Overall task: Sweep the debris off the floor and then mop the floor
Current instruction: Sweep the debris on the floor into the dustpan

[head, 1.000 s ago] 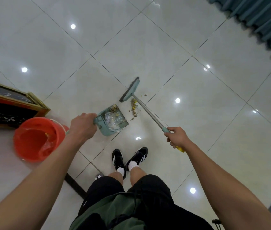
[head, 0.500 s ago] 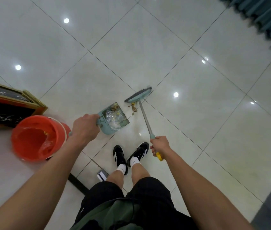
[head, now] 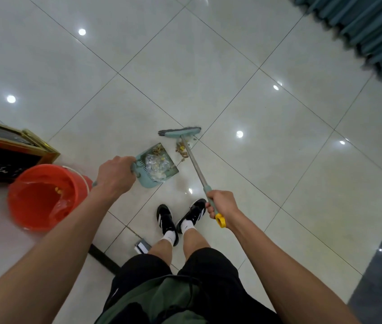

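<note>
Head view: your left hand [head: 115, 175] grips the dustpan [head: 156, 166], mouth angled toward the debris [head: 181, 149]; your right hand [head: 221, 204] clenches the broom [head: 180, 132] behind that pile, ready to push it in.

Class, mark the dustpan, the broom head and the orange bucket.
dustpan [head: 159, 181]: head view, teal side wall.
broom head [head: 179, 132]: head view, teal bar above bristles.
orange bucket [head: 21, 206]: head view, left rim.

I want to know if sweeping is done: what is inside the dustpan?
The dustpan holds crumpled clear plastic and brown scraps. Anything beneath the plastic is hidden. More debris lies outside on the floor.
</note>
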The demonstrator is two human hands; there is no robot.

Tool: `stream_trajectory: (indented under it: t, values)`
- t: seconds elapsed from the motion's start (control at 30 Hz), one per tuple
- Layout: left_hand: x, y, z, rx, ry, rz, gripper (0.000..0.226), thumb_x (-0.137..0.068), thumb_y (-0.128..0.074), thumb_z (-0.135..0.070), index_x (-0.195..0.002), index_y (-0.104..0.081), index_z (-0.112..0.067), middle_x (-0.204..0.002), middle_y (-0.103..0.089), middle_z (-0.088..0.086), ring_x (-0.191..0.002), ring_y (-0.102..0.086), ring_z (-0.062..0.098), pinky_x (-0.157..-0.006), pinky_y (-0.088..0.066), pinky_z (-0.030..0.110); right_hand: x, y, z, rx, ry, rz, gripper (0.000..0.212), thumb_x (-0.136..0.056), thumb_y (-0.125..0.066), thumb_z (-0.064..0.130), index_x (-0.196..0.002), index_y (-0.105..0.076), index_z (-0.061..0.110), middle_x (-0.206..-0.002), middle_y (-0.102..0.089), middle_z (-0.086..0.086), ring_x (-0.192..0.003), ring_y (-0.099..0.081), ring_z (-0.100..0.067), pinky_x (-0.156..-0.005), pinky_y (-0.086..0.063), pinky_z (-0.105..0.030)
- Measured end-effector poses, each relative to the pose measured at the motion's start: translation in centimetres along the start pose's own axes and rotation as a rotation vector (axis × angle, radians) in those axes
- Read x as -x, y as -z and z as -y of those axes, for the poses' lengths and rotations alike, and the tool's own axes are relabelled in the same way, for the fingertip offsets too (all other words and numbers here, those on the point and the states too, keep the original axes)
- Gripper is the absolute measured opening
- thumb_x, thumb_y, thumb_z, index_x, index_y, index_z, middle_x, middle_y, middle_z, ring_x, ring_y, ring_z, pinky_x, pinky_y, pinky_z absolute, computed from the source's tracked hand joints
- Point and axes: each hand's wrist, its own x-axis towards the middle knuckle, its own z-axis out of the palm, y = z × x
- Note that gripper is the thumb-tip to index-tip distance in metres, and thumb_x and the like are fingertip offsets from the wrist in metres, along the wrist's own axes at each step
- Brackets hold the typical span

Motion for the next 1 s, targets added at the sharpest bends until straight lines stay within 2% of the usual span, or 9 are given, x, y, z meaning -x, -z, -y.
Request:
stream_trajectory:
  t: [0.13,0.23,0.37,0.43,0.53,0.63,0.73,0.87,1.0]
  values:
    - [-0.1,-0.2,0.4,0.017,-0.005,-0.005,0.023,-0.091,-0.054,-0.019,-0.108,-0.069,-0.022,-0.097,-0.066,0.012,-0.087,-0.065,0.036,-0.068,-0.044,0.035,-0.6,1.0,-1.6,0.409,0.209,-0.098,0.023,-0.094,-0.057,0.014,-0.109,-0.068,0.001,-0.068,-0.06,-0.013,-0.049,-0.05,-0.022,-0.045,-0.046,-0.03]
    - [-0.3,0.0,0.3,0.034,-0.005,0.002,0.023,-0.091,-0.056,-0.02,-0.11,-0.069,-0.022,-0.099,-0.066,0.013,-0.089,-0.064,0.037,-0.07,-0.045,0.036,-1.1,2.4,-2.4,0.759,0.33,-0.179,0.033,-0.093,-0.054,0.013,-0.124,-0.063,0.007,-0.085,-0.064,-0.009,-0.064,-0.06,-0.024,-0.055,-0.051,-0.032]
    - [-0.5,0.2,0.3,0.051,0.002,0.01,0.021,-0.089,-0.056,-0.018,-0.106,-0.068,-0.02,-0.09,-0.06,0.009,-0.084,-0.061,0.035,-0.068,-0.043,0.035,-2.0,4.6,-3.2,1.076,0.394,-0.274,0.041,-0.093,-0.045,0.012,-0.133,-0.053,0.02,-0.091,-0.064,-0.008,-0.076,-0.062,-0.029,-0.068,-0.055,-0.036]
    - [-0.6,0.2,0.3,0.041,0.003,0.011,0.02,-0.089,-0.055,-0.018,-0.105,-0.068,-0.02,-0.085,-0.054,0.006,-0.077,-0.055,0.032,-0.068,-0.042,0.035,-2.1,5.3,-3.8,1.183,0.402,-0.332,0.044,-0.094,-0.043,0.012,-0.136,-0.048,0.022,-0.091,-0.064,-0.009,-0.074,-0.06,-0.029,-0.067,-0.051,-0.035]
    - [-0.8,0.3,0.2,0.022,-0.016,0.007,0.02,-0.091,-0.055,-0.019,-0.106,-0.067,-0.02,-0.09,-0.061,0.011,-0.081,-0.06,0.035,-0.068,-0.041,0.035,-2.6,5.7,-4.6,1.069,0.327,-0.361,0.053,-0.093,-0.047,0.007,-0.144,-0.043,0.023,-0.098,-0.064,-0.01,-0.074,-0.058,-0.026,-0.063,-0.047,-0.033]
    - [-1.2,0.3,-0.1,-0.008,-0.048,-0.004,0.022,-0.091,-0.053,-0.018,-0.107,-0.067,-0.02,-0.094,-0.064,0.012,-0.085,-0.064,0.037,-0.068,-0.043,0.035,-3.6,5.2,-3.6,0.834,0.218,-0.305,0.056,-0.089,-0.053,0.002,-0.143,-0.047,0.017,-0.106,-0.061,-0.012,-0.082,-0.063,-0.028,-0.065,-0.057,-0.038]
    - [-1.6,0.4,-0.7,-0.028,-0.062,-0.009,0.025,-0.09,-0.052,-0.016,-0.11,-0.067,-0.02,-0.095,-0.065,0.013,-0.086,-0.064,0.037,-0.069,-0.045,0.037,-4.6,4.4,-1.8,0.887,0.235,-0.314,0.047,-0.09,-0.05,0.004,-0.136,-0.052,0.013,-0.103,-0.059,-0.01,-0.086,-0.057,-0.028,-0.072,-0.053,-0.035]
    - [-2.1,0.3,-0.8,-0.054,-0.082,-0.015,0.025,-0.092,-0.051,-0.016,-0.113,-0.063,-0.017,-0.1,-0.065,0.016,-0.09,-0.065,0.039,-0.073,-0.048,0.04,-5.9,3.5,-0.6,0.894,0.211,-0.29,0.035,-0.094,-0.047,0.01,-0.127,-0.057,0.011,-0.103,-0.063,-0.012,-0.087,-0.061,-0.031,-0.067,-0.052,-0.034]
    - [-2.3,-0.4,-0.2,-0.072,-0.089,-0.003,0.022,-0.094,-0.053,-0.02,-0.114,-0.058,-0.014,-0.103,-0.065,0.017,-0.091,-0.064,0.039,-0.07,-0.043,0.038,-6.8,3.6,-0.9,0.923,0.17,-0.232,0.03,-0.097,-0.041,0.012,-0.118,-0.061,0.005,-0.101,-0.063,-0.016,-0.084,-0.064,-0.035,-0.072,-0.06,-0.045]
